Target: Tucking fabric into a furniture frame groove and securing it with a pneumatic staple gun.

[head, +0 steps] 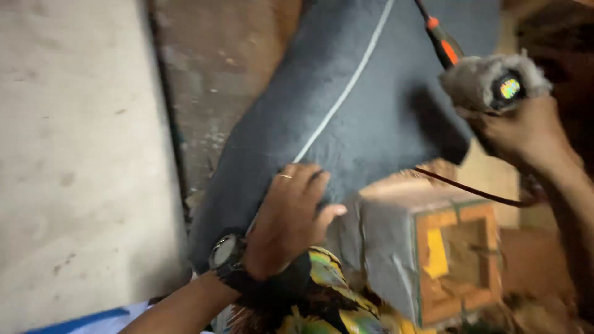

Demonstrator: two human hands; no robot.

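— What is your left hand (291, 216) doing?

— It lies flat, palm down, on the dark grey felt-like sheet (346, 117), fingers spread and pressing near the sheet's lower edge. It grips nothing; it only bears on the cloth. There is a ring on one finger and a black wristwatch (228, 255) on that wrist.

— And the right?

— My right hand (526, 133) is up at the right, well apart from the left, closed around a power tool (495, 83). The tool has a fluffy, dusty pad around its head and a black and orange part (444, 43) running up and away from it. A thin dark red cord (476, 193) loops down from under that hand.

— Where does the sheet lie?

— It runs slantwise from the top middle down toward my left wrist, with one pale line (346, 93) drawn along it. Its lower right edge rests against a block wrapped in grey material (383, 247), whose end shows a wooden frame with a yellow patch (458, 260).

— Is the tool touching the sheet?

— It is at the sheet's right edge; the picture is blurred there, so I cannot tell whether the pad meets the cloth.

— What else is near?

— A pale concrete surface (80, 161) to the left, and a bright patterned cloth (322, 303) just under my left wrist.
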